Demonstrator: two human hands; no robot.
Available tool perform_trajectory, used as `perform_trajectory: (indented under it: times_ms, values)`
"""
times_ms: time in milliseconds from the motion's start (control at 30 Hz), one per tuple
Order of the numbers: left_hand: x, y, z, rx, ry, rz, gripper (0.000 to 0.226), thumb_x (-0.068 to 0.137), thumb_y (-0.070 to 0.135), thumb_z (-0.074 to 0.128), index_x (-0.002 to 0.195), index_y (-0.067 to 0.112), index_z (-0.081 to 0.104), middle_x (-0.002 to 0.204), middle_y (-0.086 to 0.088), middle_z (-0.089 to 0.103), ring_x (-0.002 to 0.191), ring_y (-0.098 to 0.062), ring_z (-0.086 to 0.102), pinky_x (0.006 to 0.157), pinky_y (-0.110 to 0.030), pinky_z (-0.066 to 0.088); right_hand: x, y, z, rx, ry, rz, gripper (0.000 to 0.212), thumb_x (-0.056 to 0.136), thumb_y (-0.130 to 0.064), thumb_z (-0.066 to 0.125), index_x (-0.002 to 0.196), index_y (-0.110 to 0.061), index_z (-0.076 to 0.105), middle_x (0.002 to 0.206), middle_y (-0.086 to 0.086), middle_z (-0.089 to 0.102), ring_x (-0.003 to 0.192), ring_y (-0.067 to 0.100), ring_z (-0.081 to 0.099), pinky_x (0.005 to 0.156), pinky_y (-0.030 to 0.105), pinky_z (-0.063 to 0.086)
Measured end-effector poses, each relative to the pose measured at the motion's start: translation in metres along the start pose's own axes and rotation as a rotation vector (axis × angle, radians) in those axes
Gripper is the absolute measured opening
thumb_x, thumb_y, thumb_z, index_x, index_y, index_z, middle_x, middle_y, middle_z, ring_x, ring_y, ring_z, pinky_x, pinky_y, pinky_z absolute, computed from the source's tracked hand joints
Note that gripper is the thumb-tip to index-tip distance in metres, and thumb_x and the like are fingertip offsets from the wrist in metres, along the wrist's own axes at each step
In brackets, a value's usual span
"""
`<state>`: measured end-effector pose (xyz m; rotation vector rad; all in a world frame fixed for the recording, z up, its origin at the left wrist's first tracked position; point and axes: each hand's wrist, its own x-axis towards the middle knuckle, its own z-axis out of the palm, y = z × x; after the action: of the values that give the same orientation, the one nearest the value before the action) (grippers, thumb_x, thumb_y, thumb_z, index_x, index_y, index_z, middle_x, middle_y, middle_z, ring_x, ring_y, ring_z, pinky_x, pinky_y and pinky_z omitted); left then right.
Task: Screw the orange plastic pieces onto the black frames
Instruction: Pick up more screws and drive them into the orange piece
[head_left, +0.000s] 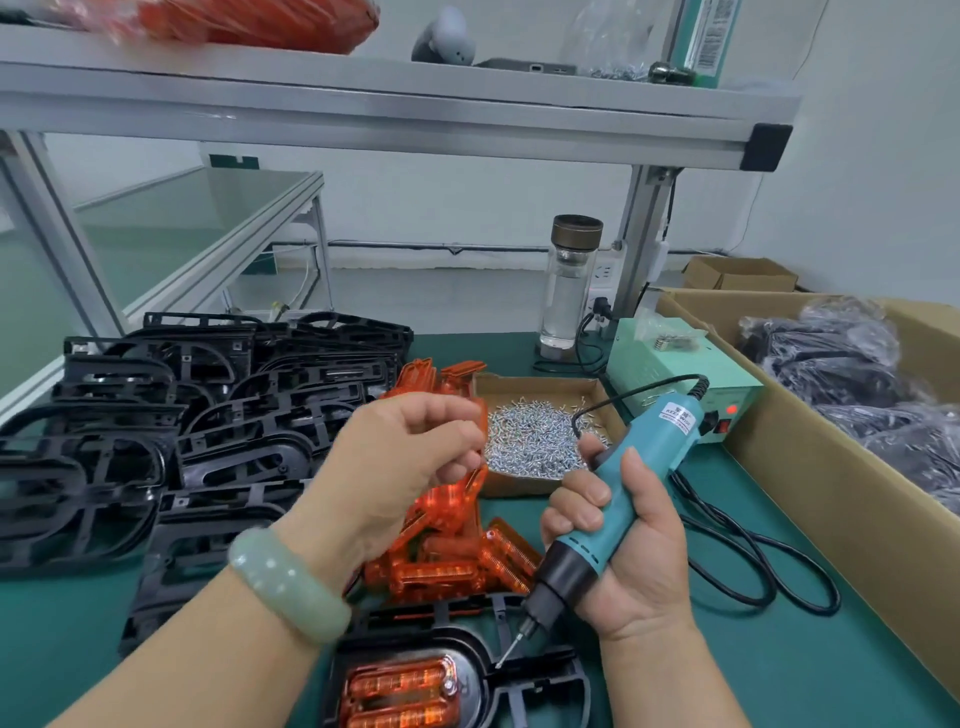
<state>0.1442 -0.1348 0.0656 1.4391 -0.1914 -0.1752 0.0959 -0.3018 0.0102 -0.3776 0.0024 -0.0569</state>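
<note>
At bottom centre one black frame (457, 670) already holds an orange piece (402, 693), the right hand (623, 545) clamped around a teal electric screwdriver (618, 499), the left hand (400, 457) loosely curled, contents unclear, while stacked frames (171, 426) and loose orange pieces (452, 540) at left and centre await.

Light was even, diffuse and bright; you cast only soft, faint shadows on the green mat (779, 649). Wide-angle distortion bowed the shelf rail (363, 124) and stretched the corners. Motion blur smeared the red bag (249, 21) at far left and softened your left hand (400, 467). Your right hand (623, 551) stayed sharp. Mild glare showed on the orange piece (400, 691) nearest you.
</note>
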Motion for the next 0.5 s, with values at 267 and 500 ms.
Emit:
perform_trajectory:
  times_ms: [267, 500]
  values:
    - [-0.080, -0.034, -0.056, -0.160, 0.199, -0.006, 0.026, 0.078, 0.001, 0.060, 0.082, 0.021, 0.077, 0.061, -0.001, 0.060, 0.056, -0.007, 0.054, 0.052, -0.016, 0.048, -0.007, 0.013, 0.010, -0.003, 0.037, -0.103, 0.018, 0.083, -0.035, 0.053, 0.092, -0.019, 0.057, 0.056, -0.010, 0.042, 0.042, 0.003, 0.042, 0.047, 0.019, 0.044]
    - [-0.097, -0.055, -0.060, -0.122, 0.216, 0.026, 0.033, 0.076, -0.004, 0.062, 0.086, 0.024, 0.076, 0.065, 0.002, 0.061, 0.059, -0.009, 0.053, 0.060, -0.023, 0.047, -0.013, 0.026, 0.028, -0.031, 0.120, -0.272, 0.015, 0.080, -0.033, 0.055, 0.089, -0.021, 0.056, 0.056, -0.010, 0.043, 0.044, 0.004, 0.043, 0.050, 0.017, 0.043]
